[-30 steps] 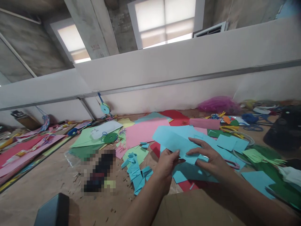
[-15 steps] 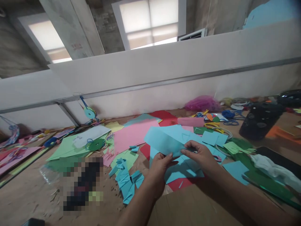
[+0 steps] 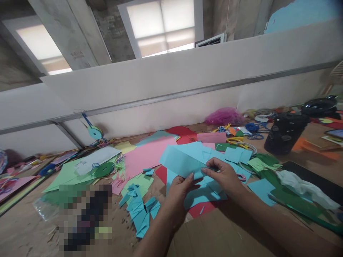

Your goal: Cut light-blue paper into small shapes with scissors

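A light blue sheet of paper (image 3: 182,160) is held up between both hands over the table. My left hand (image 3: 183,187) pinches its lower edge, thumb on top. My right hand (image 3: 221,173) grips the right end of the same sheet between thumb and fingers. Beneath it lie more light blue sheets (image 3: 199,198) on red paper (image 3: 206,210). Left of my left hand sits a pile of folded light blue paper pieces (image 3: 139,212). Small blue paper squares (image 3: 238,155) rest beyond my right hand.
Pink paper (image 3: 147,153) and green sheets (image 3: 64,171) spread to the left. A black cylindrical container (image 3: 286,134), a crumpled white cloth or tissue (image 3: 305,187) and a dark flat object (image 3: 313,178) are at the right. A magenta plastic bag (image 3: 224,116) lies by the white partition (image 3: 166,112).
The camera view has turned slightly right, so the surroundings appear shifted left. Both hands keep hold of the blue paper in nearly the same pose.
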`<state>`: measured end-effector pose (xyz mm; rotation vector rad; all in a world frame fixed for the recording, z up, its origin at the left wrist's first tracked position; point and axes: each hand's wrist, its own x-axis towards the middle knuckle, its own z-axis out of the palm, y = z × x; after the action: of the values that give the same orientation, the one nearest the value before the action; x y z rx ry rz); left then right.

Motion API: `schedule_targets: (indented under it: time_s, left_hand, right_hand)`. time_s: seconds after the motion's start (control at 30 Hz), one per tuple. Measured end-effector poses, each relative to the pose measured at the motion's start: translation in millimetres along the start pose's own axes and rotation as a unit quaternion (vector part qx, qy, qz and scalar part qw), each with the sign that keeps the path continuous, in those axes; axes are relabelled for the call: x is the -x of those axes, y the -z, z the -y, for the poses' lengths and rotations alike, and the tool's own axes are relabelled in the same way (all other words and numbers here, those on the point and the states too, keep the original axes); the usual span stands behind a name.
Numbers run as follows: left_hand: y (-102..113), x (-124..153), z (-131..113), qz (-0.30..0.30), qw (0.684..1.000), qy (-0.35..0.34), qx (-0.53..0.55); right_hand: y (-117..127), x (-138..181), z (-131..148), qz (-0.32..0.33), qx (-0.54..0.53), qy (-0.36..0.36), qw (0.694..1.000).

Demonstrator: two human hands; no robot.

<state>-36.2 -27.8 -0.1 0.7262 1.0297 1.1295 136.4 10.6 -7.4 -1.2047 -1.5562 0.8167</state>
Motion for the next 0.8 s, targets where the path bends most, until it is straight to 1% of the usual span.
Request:
schedule_targets:
  time_s: [0.13, 0.27, 0.37, 0.47, 0.6, 0.8]
  left_hand:
    - [-0.2, -5.1, -1.3, -0.003, 0.998, -0.004, -0.058]
    - [-2.7, -6.8, -0.7, -0.002, 0.999, -0.027, -0.037]
    - [-3.6, -6.1, 1.6, -0.017, 0.999, -0.043, -0.018]
    - [-2.6, -7.8, 3.1, -0.025, 0.999, -0.041, -0.007]
    - [-0.2, -13.6, 3.7, -0.025, 0.999, -0.027, -0.005]
    - [1.1, -17.0, 4.5, -0.031, 0.999, -0.04, -0.002]
  right_hand:
    - [-1.2, 0.8, -1.6, 0.01, 0.005, 0.004, 1.0]
    - [-3.5, 1.4, -3.1, 0.019, -0.029, 0.009, 0.999]
    - [-4.2, 1.0, -3.7, 0.013, -0.056, 0.005, 0.998]
    - [-4.0, 0.3, -4.3, 0.015, -0.063, -0.009, 0.998]
    - [-4.1, -0.6, -5.2, 0.022, -0.075, -0.004, 0.997]
    - [-4.0, -0.3, -2.2, 0.07, -0.093, -0.024, 0.993]
